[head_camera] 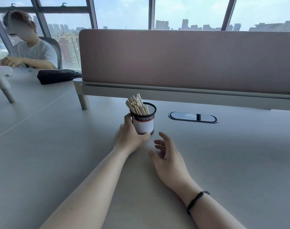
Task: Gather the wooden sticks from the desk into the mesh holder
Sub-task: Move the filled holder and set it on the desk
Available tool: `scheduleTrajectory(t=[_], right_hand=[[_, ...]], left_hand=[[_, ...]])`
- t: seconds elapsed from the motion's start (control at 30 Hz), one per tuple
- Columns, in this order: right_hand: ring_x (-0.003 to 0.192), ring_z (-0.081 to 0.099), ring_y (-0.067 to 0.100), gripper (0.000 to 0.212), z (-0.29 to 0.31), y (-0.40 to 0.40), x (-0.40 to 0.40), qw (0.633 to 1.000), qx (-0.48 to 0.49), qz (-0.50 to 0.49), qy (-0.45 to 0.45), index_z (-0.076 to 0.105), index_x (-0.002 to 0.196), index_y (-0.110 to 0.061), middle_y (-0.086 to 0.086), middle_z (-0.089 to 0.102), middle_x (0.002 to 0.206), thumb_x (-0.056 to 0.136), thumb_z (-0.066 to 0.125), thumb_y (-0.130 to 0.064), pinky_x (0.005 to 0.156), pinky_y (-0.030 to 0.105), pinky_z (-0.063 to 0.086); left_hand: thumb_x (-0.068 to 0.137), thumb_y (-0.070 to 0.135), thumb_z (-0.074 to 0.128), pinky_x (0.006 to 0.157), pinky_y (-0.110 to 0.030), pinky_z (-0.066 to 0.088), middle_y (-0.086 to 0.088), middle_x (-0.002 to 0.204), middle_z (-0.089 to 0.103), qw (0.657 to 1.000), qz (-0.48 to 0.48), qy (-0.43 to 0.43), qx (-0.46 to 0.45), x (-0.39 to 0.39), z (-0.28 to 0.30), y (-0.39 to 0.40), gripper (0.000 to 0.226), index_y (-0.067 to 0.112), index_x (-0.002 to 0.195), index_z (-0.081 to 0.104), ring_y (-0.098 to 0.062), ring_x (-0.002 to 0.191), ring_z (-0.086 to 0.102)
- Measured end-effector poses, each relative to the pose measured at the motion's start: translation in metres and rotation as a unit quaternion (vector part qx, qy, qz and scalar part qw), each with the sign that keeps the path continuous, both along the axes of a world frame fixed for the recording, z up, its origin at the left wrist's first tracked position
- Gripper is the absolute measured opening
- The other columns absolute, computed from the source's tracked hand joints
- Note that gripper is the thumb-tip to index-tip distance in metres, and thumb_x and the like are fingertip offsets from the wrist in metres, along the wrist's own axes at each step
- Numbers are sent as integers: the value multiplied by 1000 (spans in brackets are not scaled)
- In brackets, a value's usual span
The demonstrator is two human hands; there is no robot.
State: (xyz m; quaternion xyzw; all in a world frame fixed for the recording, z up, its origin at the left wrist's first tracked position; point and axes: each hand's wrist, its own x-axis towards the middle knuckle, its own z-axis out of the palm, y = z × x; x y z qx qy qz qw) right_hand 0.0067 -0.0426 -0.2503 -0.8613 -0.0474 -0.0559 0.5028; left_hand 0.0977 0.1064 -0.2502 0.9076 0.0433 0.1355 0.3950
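A black mesh holder [145,115] with a white label stands upright on the grey desk [223,162]. A bundle of several pale wooden sticks [136,105] leans left inside it and pokes above the rim. My left hand [130,135] wraps the holder's left side and base. Just in front and to the right of the holder, my right hand [168,154] hovers over the desk with fingers spread and nothing in it. A black band circles my right wrist. No loose sticks show on the desk.
A pink divider panel [190,60] runs along the desk's far edge, with an oval cable port [193,117] in front of it. A black pouch [58,76] lies at the back left. Another person [30,48] sits at the far left beside a small raised stand [2,75].
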Motion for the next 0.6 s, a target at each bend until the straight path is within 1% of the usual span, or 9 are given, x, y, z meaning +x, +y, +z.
scheduleTrajectory(t=[0.2,0.33,0.6], right_hand=[[116,55,-1,54,-2,1,19,1000,14,-11,7,40,141,-36,-17,60,123,92,64,-31,98,24,43],[114,56,-1,50,-3,2,21,1000,15,-9,13,42,137,-39,-19,59,121,92,63,-32,95,22,43],[114,56,-3,46,-3,3,20,1000,17,-13,14,45,134,-41,-21,59,120,92,63,-35,97,24,45]], left_hand=[[64,54,71,96,-46,49,1,131,60,1000,-9,1,16,29,-6,2,95,28,142,22,-28,121,56],[69,51,72,99,-44,46,1,133,59,1000,-10,-2,28,42,-8,2,93,28,145,22,-28,124,53],[72,53,69,100,-46,44,1,133,60,999,-17,-6,46,53,-9,3,93,30,148,22,-29,124,51]])
